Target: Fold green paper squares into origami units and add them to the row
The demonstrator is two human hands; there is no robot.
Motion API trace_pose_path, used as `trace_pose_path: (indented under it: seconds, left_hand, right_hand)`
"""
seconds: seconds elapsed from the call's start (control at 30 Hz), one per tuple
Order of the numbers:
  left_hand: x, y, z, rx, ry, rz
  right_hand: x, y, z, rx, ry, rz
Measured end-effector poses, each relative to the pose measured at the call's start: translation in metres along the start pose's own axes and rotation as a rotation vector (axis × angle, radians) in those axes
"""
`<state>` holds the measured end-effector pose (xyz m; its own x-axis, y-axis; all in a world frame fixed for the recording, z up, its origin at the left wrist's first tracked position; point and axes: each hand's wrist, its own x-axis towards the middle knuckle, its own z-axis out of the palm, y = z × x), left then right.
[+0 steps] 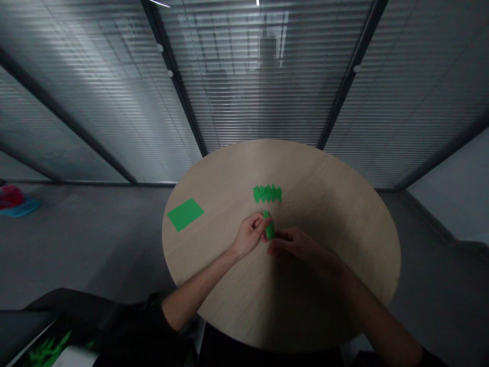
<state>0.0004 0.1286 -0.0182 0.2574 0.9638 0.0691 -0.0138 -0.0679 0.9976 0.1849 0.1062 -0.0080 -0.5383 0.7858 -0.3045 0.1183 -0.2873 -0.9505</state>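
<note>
A small folded piece of green paper (269,227) is pinched between both of my hands over the middle of the round wooden table (336,219). My left hand (250,234) grips it from the left with curled fingers. My right hand (292,244) holds its lower end from the right, fingers closed. Just beyond my hands lies a row of several folded green paper pieces (267,193). A flat green paper sheet (185,214) lies near the table's left edge.
Frosted glass partitions with dark frames (171,76) stand behind the table. Grey floor surrounds it. A red and blue object (15,201) lies on the floor at far left. More green paper scraps (46,351) show at the bottom left corner.
</note>
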Motion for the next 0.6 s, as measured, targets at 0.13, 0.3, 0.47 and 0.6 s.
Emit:
trace_pose_path:
  seconds: [0.13,0.3,0.47,0.6]
  left_hand:
    - [0.0,-0.002,0.001,0.01,-0.002,-0.003]
    - [-0.001,-0.002,0.002,0.018,-0.058,0.015]
    - [-0.002,0.003,0.001,0.034,-0.095,0.018]
    - [-0.003,0.003,0.0,0.055,-0.109,0.015]
  right_hand:
    - [0.007,0.003,-0.007,0.082,0.201,-0.089]
    - [0.012,0.005,-0.005,-0.08,0.233,-0.192]
    - [0.009,0.004,-0.008,-0.114,0.348,-0.214]
    - [0.008,0.005,-0.008,-0.135,0.41,-0.251]
